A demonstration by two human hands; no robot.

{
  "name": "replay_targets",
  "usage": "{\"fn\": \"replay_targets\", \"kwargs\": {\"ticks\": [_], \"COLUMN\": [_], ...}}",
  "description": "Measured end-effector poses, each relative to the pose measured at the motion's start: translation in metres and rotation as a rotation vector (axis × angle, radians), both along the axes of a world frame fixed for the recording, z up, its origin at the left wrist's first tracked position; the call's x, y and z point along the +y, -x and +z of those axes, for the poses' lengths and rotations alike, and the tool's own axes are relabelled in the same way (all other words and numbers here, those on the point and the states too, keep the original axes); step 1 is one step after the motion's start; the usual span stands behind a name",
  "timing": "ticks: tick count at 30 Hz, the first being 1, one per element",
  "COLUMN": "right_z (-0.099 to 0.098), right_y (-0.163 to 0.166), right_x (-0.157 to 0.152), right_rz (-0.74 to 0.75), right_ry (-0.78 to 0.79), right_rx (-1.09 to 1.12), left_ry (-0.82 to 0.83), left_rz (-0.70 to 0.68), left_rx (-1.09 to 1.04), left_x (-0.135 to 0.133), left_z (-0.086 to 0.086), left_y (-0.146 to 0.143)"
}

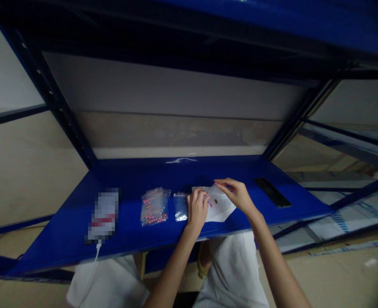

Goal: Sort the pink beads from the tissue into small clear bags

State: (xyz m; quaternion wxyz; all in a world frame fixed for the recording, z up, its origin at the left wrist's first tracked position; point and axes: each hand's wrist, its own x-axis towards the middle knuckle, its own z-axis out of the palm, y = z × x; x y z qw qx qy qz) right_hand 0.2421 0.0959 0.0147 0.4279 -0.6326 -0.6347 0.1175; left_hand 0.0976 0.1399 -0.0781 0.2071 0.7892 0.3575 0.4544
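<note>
A white sheet of paper [222,212] lies on the blue shelf, with a few small pink and brown pieces [216,201] on it that look like pills or beads. My left hand [197,207] rests on the paper's left side, fingers bent and somewhat apart; what is under them is hidden. At the paper's far edge, my right hand [235,193] has thumb and fingertips pinched together on the sheet. Just left of my left hand is a clear zip bag [180,208]. Farther left lie stacked zip bags [155,207] holding several pink balls and brown-yellow pieces.
A black phone [272,192] lies to the right on the blue shelf [134,171]. On the left is a blurred-out device [103,214] with a white cable [94,265] hanging over the front edge. Blue rack posts [60,115] stand at the sides, and another shelf hangs overhead.
</note>
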Motion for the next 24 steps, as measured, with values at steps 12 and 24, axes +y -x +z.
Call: {"fn": "replay_targets", "kwargs": {"ticks": [12,24], "right_z": [0.003,0.014], "right_y": [-0.005,-0.027], "right_x": [-0.004,0.001], "right_rz": [-0.138,-0.131], "right_ry": [0.001,0.126], "right_rx": [-0.152,-0.304], "left_ry": [-0.004,-0.013], "left_rz": [0.018,0.026], "left_rx": [-0.006,-0.055], "left_x": [-0.002,-0.003], "left_z": [0.003,0.007], "left_y": [0.001,0.001]}}
